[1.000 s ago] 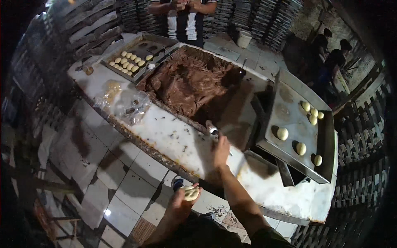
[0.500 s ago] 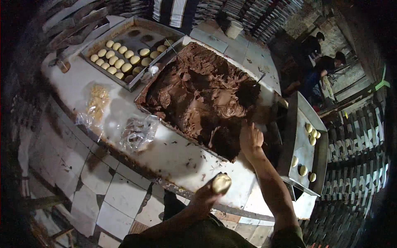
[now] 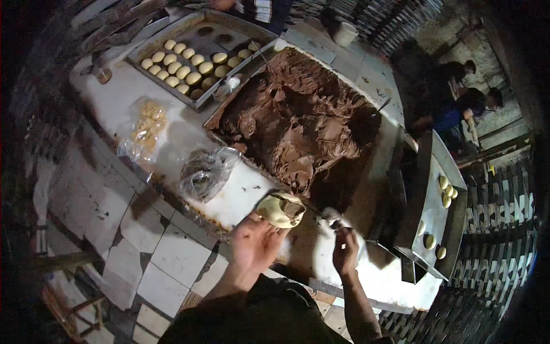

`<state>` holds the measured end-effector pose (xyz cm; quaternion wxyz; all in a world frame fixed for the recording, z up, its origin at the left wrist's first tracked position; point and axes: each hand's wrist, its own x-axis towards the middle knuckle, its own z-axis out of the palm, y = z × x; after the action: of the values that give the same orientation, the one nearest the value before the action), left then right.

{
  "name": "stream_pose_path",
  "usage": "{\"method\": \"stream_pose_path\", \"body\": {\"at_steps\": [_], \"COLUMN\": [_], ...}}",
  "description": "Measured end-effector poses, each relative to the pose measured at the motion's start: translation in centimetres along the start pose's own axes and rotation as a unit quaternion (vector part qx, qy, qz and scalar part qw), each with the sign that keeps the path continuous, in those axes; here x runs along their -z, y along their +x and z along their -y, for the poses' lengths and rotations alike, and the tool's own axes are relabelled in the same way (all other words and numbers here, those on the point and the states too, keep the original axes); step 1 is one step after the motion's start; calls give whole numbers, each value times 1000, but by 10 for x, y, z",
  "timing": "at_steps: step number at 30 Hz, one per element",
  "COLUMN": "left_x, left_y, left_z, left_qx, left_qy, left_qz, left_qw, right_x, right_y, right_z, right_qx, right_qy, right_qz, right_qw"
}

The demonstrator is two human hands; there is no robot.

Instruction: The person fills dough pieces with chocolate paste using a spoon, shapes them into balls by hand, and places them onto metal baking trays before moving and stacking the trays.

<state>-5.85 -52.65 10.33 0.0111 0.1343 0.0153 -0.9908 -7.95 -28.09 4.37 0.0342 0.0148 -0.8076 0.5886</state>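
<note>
My left hand (image 3: pixel 255 243) is raised at the worktop's near edge, cupping a round of pale dough (image 3: pixel 269 209) with brown filling on it. My right hand (image 3: pixel 345 246) is closed on a spreading tool (image 3: pixel 331 217), just right of the dough. Beyond both hands lies a wide pan of thick chocolate-brown paste (image 3: pixel 292 114). To its left are a clear bag of pale crumbly material (image 3: pixel 149 129) and a crumpled plastic bag (image 3: pixel 203 175) on the white worktop (image 3: pixel 94 92).
A metal tray (image 3: pixel 137 63) holds several dough balls at the back left. A second tray (image 3: pixel 421 229) with pale balls stands at the right. A white bucket (image 3: pixel 345 35) is behind. Two co-workers (image 3: pixel 458 103) are at the back right; part of another person (image 3: pixel 255 11) shows across the worktop.
My left hand has risen with the dough, which now shows brown filling. My right hand has come back from the paste toward me with the tool. The view has shifted.
</note>
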Motion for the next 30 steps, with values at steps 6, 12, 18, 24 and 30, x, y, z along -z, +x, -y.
{"method": "stream_pose_path", "body": {"at_steps": [6, 12, 18, 24, 30], "left_x": [19, 49, 40, 20, 73], "left_y": [-27, -64, -98, -124, -110], "left_z": [58, 153, 300, 454, 621], "left_qx": [82, 187, 232, 167, 191], "left_qy": [100, 162, 173, 579, 482], "left_qz": [132, 33, 12, 260, 56], "left_qw": [983, 968, 957, 754, 853], "right_x": [18, 85, 253, 407, 455], "right_y": [-6, -23, -97, -137, -223], "right_z": [28, 89, 16, 11, -78], "right_qx": [223, 99, 358, 41, 135], "right_qy": [-434, -61, -318, -61, -428], "right_qz": [-61, 306, 221, 106, -124], "right_qw": [870, 945, 850, 992, 885]}}
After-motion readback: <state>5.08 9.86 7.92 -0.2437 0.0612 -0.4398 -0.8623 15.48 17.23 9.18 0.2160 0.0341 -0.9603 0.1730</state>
